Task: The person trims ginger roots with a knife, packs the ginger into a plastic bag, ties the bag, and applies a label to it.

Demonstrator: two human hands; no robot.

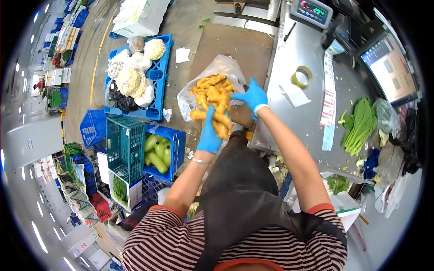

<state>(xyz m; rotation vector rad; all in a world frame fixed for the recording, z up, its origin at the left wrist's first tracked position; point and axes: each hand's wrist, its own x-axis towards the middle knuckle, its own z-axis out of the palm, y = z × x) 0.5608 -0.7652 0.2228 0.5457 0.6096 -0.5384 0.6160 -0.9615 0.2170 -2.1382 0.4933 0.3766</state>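
Brown platform, near edge: clear bag of ginger over it. Left hand, gloved blue, grasping ginger pieces; right hand, thumb extended toward the ginger, grip unclear. Metal counter at right.

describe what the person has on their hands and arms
The left hand and right hand wear close-fitting blue gloves. A silvery bracelet circles the left wrist; a pale band, perhaps a cuff, rings the right. The short sleeves have dark and pale stripes with orange-red edging.
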